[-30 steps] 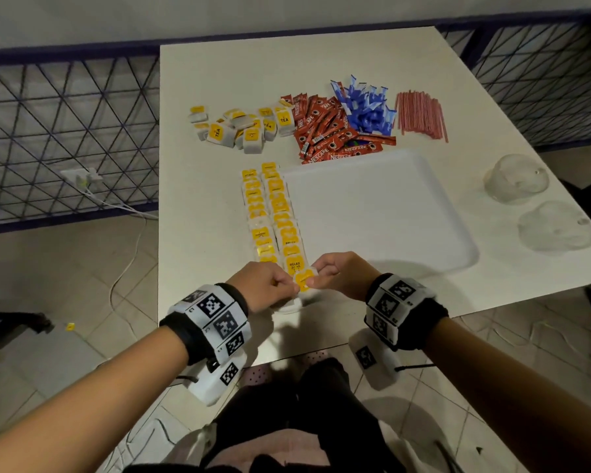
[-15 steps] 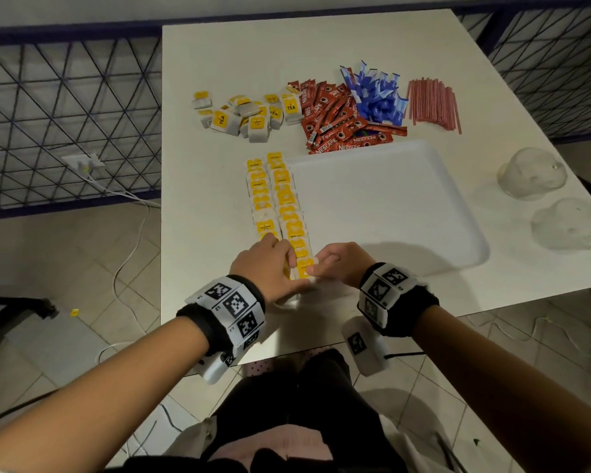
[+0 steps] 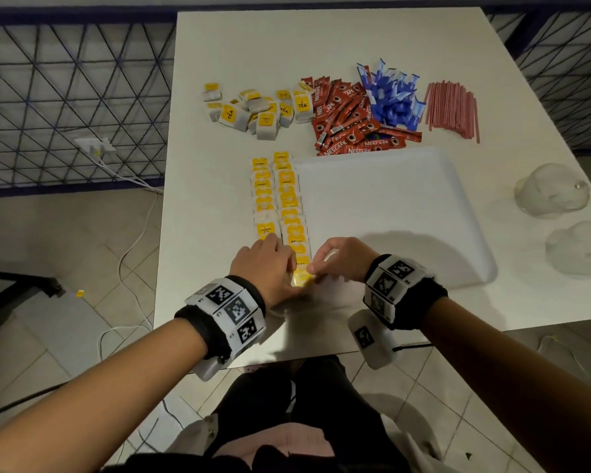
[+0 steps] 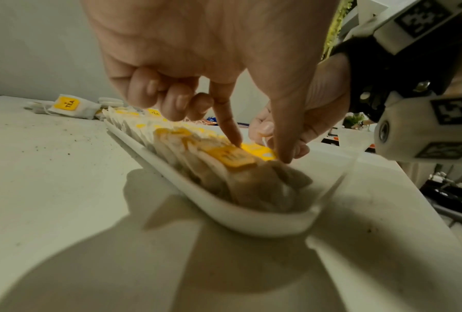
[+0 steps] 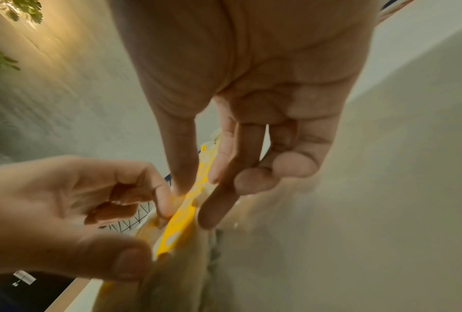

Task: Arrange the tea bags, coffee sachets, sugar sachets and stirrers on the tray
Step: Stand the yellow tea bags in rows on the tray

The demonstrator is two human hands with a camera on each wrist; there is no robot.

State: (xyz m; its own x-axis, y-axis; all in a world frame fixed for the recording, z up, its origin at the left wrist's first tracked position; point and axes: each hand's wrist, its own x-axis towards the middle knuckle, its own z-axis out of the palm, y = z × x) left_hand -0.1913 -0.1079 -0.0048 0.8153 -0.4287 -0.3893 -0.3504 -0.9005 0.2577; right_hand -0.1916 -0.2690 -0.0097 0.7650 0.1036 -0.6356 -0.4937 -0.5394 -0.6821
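A white tray lies on the table with two rows of yellow-tagged tea bags along its left edge. At the near end of the right row, both hands meet on one tea bag. My left hand sets thumb and forefinger on either side of its yellow tag, the other fingers curled. My right hand pinches the same tag between thumb and forefinger. Loose tea bags, red coffee sachets, blue sugar sachets and red stirrers lie beyond the tray.
Two clear dome-shaped pieces sit on the table right of the tray. A blue mesh railing runs behind and left of the table. The near table edge is just under my wrists.
The left hand went forward onto the end of the left row and stays over it. The tea bag held between both hands now lies lower, against the end of the right row.
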